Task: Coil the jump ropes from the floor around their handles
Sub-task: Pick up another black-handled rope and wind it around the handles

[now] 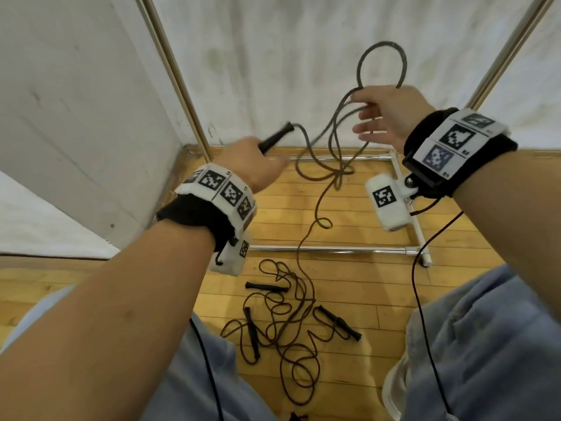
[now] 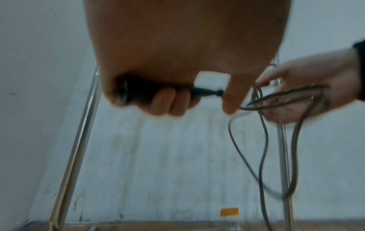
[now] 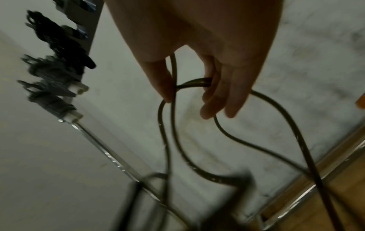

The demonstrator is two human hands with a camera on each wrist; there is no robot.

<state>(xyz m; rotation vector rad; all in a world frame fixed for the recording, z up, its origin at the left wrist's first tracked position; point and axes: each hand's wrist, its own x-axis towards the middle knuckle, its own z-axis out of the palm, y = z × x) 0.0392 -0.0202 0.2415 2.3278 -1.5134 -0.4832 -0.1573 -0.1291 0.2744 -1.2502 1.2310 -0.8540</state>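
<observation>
Both forearms fill my head view. My left hand [image 1: 252, 161] wraps its curled fingers around a black jump-rope handle [image 1: 277, 137]. My right hand [image 1: 385, 115] pinches loops of that rope [image 1: 334, 138] between thumb and fingers, above the chrome rack base [image 1: 334, 250]. More jump ropes [image 1: 288, 326] lie tangled on the wooden floor [image 1: 349, 299], nearer me than that base.

We lose most of the handle [image 2: 138, 92] inside the left hand [image 2: 168, 62]. Our right wrist view smears the rope [image 3: 197, 164] low down, and the dark bundles [image 3: 57, 62] on the rack are too blurred to read.
</observation>
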